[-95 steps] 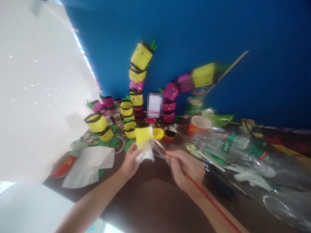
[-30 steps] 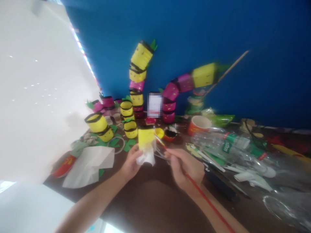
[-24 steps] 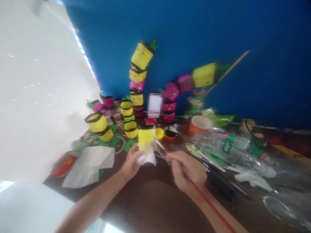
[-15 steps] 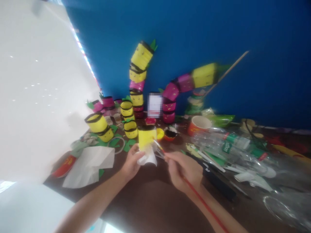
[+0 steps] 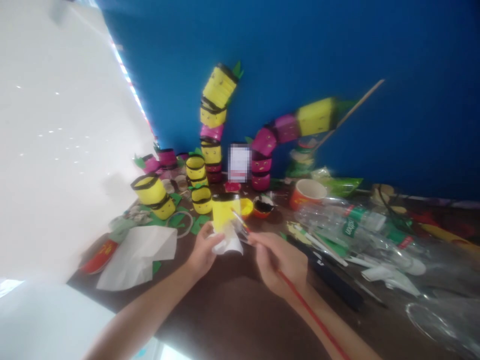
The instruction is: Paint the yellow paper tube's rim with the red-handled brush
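Note:
My left hand (image 5: pixel 204 250) is closed on a plastic bottle piece (image 5: pixel 225 212), painted yellow with a black rim; its lower part shows white, like paper. In my right hand (image 5: pixel 279 262) is a paintbrush (image 5: pixel 307 309) with a long red handle, gripped near its metal end. The bristles touch or nearly touch the yellow side of the piece. Just behind it lie a dish of yellow paint (image 5: pixel 246 206) and a small bowl with black paint (image 5: pixel 263 206). Yellow painted cups (image 5: pixel 202 201) with black rims stand to the left.
Stacked yellow and magenta cups (image 5: pixel 212 132) rise against the blue wall. Clear plastic bottles (image 5: pixel 356 225), a black-handled tool (image 5: pixel 330 275) and an orange paper cup (image 5: pixel 308 194) crowd the right. White paper (image 5: pixel 138 255) and a tape ring (image 5: pixel 181 225) lie left.
My right hand and the paintbrush have shifted slightly to the left, bristles moving across the yellow side. My left hand has barely moved, and the bottle piece has tilted a little leftward.

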Tool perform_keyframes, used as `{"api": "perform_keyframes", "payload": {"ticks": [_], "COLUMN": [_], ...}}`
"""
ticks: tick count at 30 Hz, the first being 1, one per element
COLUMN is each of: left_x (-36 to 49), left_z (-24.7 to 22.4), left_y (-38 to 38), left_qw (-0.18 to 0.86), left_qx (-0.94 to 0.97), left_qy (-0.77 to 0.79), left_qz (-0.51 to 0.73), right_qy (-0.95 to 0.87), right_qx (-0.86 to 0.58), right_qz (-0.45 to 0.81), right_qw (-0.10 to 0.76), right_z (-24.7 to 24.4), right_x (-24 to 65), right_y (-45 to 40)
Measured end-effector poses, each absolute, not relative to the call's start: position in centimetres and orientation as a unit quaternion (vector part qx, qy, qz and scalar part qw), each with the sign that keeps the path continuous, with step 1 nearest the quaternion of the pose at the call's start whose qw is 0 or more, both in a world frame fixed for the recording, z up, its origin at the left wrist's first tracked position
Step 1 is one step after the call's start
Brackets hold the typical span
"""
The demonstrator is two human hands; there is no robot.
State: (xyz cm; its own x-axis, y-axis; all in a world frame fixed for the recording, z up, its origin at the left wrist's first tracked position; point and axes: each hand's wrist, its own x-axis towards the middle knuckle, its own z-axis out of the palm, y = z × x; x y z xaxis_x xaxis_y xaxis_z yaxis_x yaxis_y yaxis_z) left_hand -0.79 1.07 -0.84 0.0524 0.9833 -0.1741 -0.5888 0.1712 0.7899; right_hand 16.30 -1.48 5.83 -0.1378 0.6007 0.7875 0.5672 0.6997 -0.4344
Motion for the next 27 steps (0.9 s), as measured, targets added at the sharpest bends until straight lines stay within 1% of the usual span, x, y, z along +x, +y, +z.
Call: {"api": "perform_keyframes", "payload": {"ticks": [5,10,15,21,27], "left_x": [-0.79,-1.07,-1.41,-1.66,-1.47], "left_z": [-0.65,-0.77,-1.09,-1.46,-0.89], "left_y": [1.18,1.17,1.01,0.98,0.89], "left_qw": [0.67,0.687,0.695,0.688,0.693], "left_qx": [0.263,0.24,0.247,0.242,0.264], "left_qy": [0.369,0.368,0.357,0.392,0.364], "left_qz": [0.588,0.579,0.573,0.56,0.564], "right_qy": [-0.758,-0.724,-0.744,-0.757,-0.768], "right_qx": [-0.381,-0.367,-0.353,-0.364,-0.356], "right_qz": [0.003,-0.013,-0.02,0.019,0.046], "right_qw": [0.529,0.584,0.567,0.542,0.531], "right_z": [5.8,5.87,6.39,5.92,5.82], "right_x": [16.42,16.73,16.77,16.44,16.51], "right_y": [-1.68,-1.11,-0.96,-1.1,-1.16]}}
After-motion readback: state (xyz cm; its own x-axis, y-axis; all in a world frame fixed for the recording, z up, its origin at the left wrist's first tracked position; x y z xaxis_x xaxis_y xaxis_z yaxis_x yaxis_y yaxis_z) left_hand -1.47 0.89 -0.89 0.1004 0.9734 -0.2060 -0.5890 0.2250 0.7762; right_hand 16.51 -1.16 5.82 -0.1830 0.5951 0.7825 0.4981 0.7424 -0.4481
